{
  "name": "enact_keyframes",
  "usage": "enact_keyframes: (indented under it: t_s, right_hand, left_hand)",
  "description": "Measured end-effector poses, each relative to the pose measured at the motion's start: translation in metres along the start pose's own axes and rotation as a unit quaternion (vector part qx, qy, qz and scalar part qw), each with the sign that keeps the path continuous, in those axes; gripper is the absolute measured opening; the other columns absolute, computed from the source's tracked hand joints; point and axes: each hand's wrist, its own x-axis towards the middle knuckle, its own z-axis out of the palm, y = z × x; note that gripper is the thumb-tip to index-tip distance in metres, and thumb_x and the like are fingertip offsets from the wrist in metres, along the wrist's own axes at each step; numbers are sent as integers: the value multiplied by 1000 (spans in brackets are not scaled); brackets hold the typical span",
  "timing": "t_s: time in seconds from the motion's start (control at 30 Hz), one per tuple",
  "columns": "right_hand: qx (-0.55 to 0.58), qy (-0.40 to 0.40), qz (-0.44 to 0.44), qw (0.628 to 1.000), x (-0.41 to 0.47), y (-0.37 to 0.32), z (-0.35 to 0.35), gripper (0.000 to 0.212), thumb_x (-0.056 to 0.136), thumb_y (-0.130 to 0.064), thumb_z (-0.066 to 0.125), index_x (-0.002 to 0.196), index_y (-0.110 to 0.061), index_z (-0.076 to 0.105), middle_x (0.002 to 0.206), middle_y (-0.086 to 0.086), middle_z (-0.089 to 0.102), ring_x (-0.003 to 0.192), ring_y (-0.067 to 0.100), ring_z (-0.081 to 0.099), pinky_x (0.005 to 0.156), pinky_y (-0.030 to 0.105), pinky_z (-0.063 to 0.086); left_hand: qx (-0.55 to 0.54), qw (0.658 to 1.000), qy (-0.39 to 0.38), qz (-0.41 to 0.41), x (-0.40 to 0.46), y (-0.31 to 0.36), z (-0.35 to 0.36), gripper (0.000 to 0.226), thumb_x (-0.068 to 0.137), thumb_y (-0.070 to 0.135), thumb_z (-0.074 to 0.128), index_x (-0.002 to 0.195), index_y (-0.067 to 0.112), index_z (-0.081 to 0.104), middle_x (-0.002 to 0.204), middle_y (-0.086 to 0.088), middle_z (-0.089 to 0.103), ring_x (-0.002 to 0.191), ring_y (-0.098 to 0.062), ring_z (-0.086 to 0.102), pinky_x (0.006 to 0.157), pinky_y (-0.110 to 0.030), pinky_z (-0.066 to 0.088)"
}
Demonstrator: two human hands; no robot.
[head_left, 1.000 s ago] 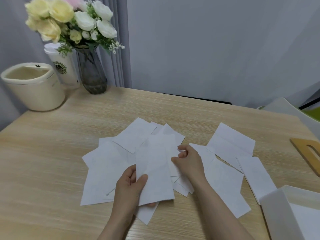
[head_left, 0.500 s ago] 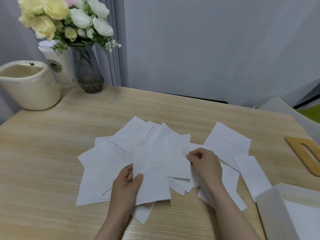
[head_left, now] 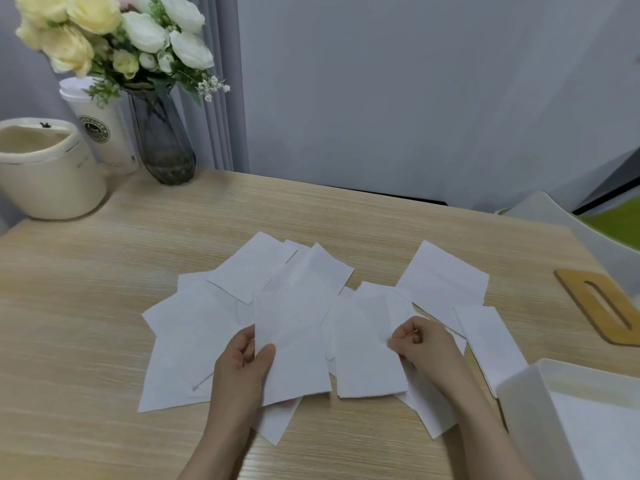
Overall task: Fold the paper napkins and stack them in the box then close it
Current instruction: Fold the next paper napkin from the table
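Two folded paper napkins are up off a loose spread of white napkins (head_left: 194, 327) in the middle of the table (head_left: 69, 289). My left hand (head_left: 242, 368) grips the left napkin (head_left: 294, 344) at its near left edge, thumb on top and fingers curled beneath, forearm coming in from the bottom of the view. My right hand (head_left: 426, 348) pinches the right napkin (head_left: 367, 348) at its right edge, fingers curled tight, forearm angled in from the lower right. The two held napkins sit side by side, edges just apart. The white box (head_left: 519, 396) stands open at the near right corner, with its wooden lid (head_left: 602, 306) lying flat on the table beyond it. At the far left corner stand a vase of flowers (head_left: 159, 133), a paper cup (head_left: 104, 133) and a cream container (head_left: 48, 181).
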Motion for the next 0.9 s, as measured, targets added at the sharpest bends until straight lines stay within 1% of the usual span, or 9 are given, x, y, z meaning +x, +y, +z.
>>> enact_keyframes:
  t_s: [0.07, 0.13, 0.23, 0.3, 0.33, 0.47, 0.6, 0.8, 0.9]
  right_hand:
    - [-17, 10, -3, 1000, -2, 1, 3, 9, 79, -17, 71, 72, -17, 64, 57, -10, 56, 63, 11, 55, 65, 29, 43]
    - [-36, 23, -11, 999, -3, 2, 4, 9, 78, -18, 69, 71, -20, 63, 62, -8, 57, 63, 10, 54, 63, 27, 41]
    - [-53, 49, -17, 997, -5, 2, 4, 10, 77, -20, 69, 69, -21, 62, 66, -8, 60, 66, 8, 55, 61, 25, 41]
    - [-56, 56, -18, 997, -6, 1, 5, 11, 76, -20, 69, 68, -21, 61, 66, -9, 58, 65, 7, 54, 60, 25, 41]
    - [-55, 55, -19, 997, -7, 1, 5, 11, 76, -19, 69, 68, -20, 61, 65, -10, 58, 65, 7, 54, 60, 25, 41]
    - [-25, 50, -14, 998, -8, 1, 8, 9, 76, -20, 70, 70, -19, 63, 65, -8, 57, 66, 9, 53, 62, 27, 40]
    - [46, 72, 4, 996, -12, -1, 13, 14, 72, -20, 74, 79, -24, 62, 60, -12, 54, 66, 7, 55, 61, 25, 41]
    - [85, 80, 17, 993, -18, -3, 21, 22, 74, -17, 72, 90, -29, 61, 55, -13, 54, 70, 8, 59, 67, 27, 45]
    - [161, 32, 31, 986, -24, -1, 20, 24, 78, -17, 73, 100, -22, 67, 56, -12, 57, 72, 8, 61, 74, 26, 46]
  left_hand:
    - [1, 1000, 0, 1, -3, 2, 5, 33, 69, 26, 64, 102, 28, 68, 97, 2, 77, 91, -24, 72, 82, -58, 56]
    - [2, 1000, -5, 7, -6, 3, 10, 29, 74, 23, 66, 103, 27, 67, 97, 1, 77, 90, -23, 73, 82, -50, 56]
    - [-11, 1000, -11, -2, -8, 3, 19, 23, 91, 4, 62, 103, 23, 66, 95, -1, 77, 82, -20, 74, 63, -37, 56]
    - [-24, 999, -15, -20, -11, 4, 24, 23, 93, 0, 57, 103, 20, 66, 92, -2, 77, 73, -19, 73, 49, -36, 55]
    - [-30, 999, -17, -28, -13, 5, 26, 23, 93, 0, 56, 103, 18, 66, 91, -2, 77, 70, -20, 73, 47, -39, 56]
    - [-49, 998, -28, -38, -16, 6, 28, 21, 94, 0, 55, 105, 15, 65, 93, -6, 76, 66, -27, 71, 48, -49, 56]
    - [-54, 997, -38, -39, -17, 8, 27, 21, 94, 0, 55, 106, 15, 64, 94, -7, 75, 66, -30, 71, 46, -52, 55]
    - [-90, 994, -46, -51, -21, 13, 30, 22, 95, -4, 51, 105, 11, 63, 92, -8, 76, 61, -27, 69, 41, -45, 52]
    - [-98, 992, -49, -58, -22, 15, 29, 22, 94, -4, 52, 105, 11, 63, 92, -9, 75, 63, -27, 70, 42, -48, 52]
